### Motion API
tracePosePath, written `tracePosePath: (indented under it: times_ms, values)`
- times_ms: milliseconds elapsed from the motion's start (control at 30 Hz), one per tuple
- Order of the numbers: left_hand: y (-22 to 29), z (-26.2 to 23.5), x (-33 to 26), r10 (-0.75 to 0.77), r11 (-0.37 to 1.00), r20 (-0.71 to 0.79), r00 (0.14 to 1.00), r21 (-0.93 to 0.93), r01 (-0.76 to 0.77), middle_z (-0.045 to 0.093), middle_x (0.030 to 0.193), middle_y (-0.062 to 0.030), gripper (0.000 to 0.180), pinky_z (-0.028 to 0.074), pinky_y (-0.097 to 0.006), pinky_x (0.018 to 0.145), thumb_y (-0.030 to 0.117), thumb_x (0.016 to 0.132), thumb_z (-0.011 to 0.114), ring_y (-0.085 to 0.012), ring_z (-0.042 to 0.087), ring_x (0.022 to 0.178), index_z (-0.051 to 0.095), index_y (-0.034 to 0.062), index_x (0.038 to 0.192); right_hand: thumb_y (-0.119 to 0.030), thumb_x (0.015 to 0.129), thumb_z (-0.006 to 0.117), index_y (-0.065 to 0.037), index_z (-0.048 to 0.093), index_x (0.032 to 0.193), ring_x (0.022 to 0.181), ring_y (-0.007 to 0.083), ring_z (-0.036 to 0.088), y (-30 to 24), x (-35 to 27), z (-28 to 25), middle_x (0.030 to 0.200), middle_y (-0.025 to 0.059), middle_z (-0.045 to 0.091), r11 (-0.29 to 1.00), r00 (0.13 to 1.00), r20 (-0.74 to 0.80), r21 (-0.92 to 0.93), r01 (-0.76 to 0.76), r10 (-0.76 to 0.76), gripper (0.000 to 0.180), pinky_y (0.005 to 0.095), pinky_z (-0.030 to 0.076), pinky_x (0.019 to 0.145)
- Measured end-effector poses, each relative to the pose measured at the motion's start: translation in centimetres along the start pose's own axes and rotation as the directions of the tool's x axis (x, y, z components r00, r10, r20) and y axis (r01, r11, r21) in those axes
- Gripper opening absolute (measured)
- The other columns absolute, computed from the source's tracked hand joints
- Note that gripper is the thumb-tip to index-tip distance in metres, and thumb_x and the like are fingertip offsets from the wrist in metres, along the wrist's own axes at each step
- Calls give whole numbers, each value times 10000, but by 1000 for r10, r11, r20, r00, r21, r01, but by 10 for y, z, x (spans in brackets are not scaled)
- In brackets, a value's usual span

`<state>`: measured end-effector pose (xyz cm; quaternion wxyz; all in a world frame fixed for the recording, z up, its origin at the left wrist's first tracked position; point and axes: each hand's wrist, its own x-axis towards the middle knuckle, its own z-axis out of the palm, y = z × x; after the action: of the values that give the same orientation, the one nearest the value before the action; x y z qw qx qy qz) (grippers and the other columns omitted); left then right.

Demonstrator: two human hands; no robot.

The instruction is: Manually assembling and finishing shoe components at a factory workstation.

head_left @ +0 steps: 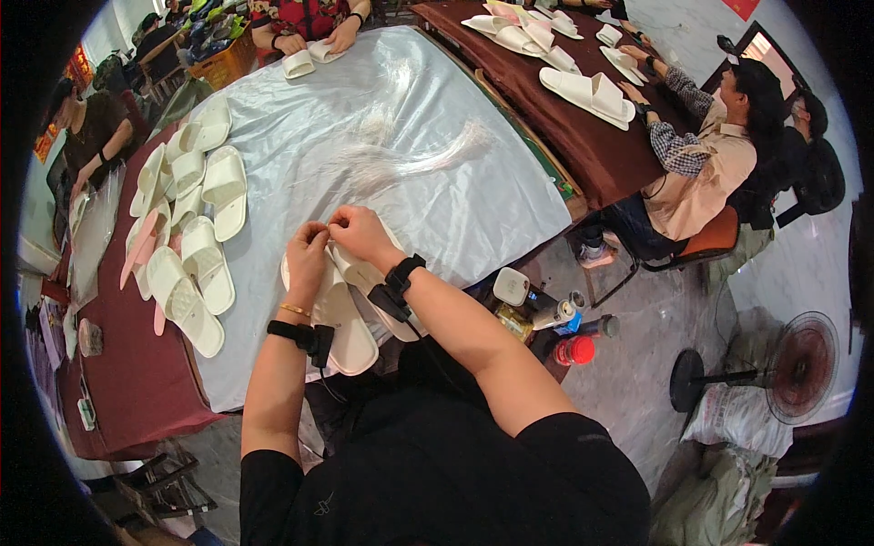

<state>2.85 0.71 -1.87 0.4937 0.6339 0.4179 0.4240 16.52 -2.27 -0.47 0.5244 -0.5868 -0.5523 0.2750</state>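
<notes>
A pair of white slippers [344, 329] lies side by side in front of me, soles down on the silvery table cover. My left hand [308, 255] and my right hand [360, 234] meet over the far part of this pair. Thumb and fingers are pinched together on each, almost touching one another. Whatever they pinch is too small or hidden to make out. Just beyond them, a loose bundle of thin, shiny, clear strands [401, 166] spreads over the cover.
More white slippers [202, 259] are heaped on the left. Across the table a person's hands [314, 41] touch another pair. On the right, a seated person [710, 155] works at a brown-covered table [605, 164]. Jars [574, 349] and a standing fan [801, 368] are at the lower right.
</notes>
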Motion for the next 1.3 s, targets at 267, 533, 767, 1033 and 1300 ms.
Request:
tracePosePath:
  times_ms: [267, 533, 767, 1033, 1300]
  values:
    - [3, 3, 1, 28, 1000, 14, 1000, 10, -28, 604, 799, -14, 102, 434, -226, 677, 62, 852, 563, -92, 526, 734, 620, -16, 887, -176, 722, 596, -13, 661, 776, 721, 320, 641, 3, 3, -2, 746, 167, 654, 999, 1000, 0, -36, -10, 10, 183, 384, 510, 670]
    - [-4, -1, 1, 41, 998, -81, 996, 44, -37, 665, 805, -94, 130, 478, -273, 699, 56, 813, 581, -145, 605, 742, 644, -32, 886, -177, 750, 614, -2, 665, 828, 689, 255, 639, 6, 6, 4, 744, 154, 654, 997, 997, 56, -64, 48, -44, 197, 338, 495, 647]
    - [11, 0, -7, -14, 999, -62, 998, 36, 16, 639, 815, -62, 160, 470, -268, 688, 114, 860, 572, -128, 576, 732, 613, -23, 933, -141, 762, 612, 18, 658, 820, 665, 156, 618, 15, 10, -2, 737, 106, 668, 961, 985, 69, 221, -168, 157, 175, 288, 486, 627]
    - [2, 2, -8, -48, 998, -69, 996, 36, 51, 632, 742, -120, 164, 476, -314, 634, 131, 840, 577, -185, 603, 677, 608, -27, 871, -82, 804, 608, 14, 630, 810, 646, 62, 542, 12, 5, 1, 712, 13, 620, 986, 988, 114, 122, -113, 100, 99, 216, 439, 579]
    - [0, 5, -7, 33, 991, -70, 997, 131, -23, 618, 767, -159, 141, 473, -338, 641, 101, 806, 586, -252, 606, 691, 596, -32, 853, -86, 797, 636, 13, 640, 827, 661, 56, 550, 16, 6, -4, 734, 13, 635, 965, 963, 210, 161, -206, 171, 103, 209, 443, 588]
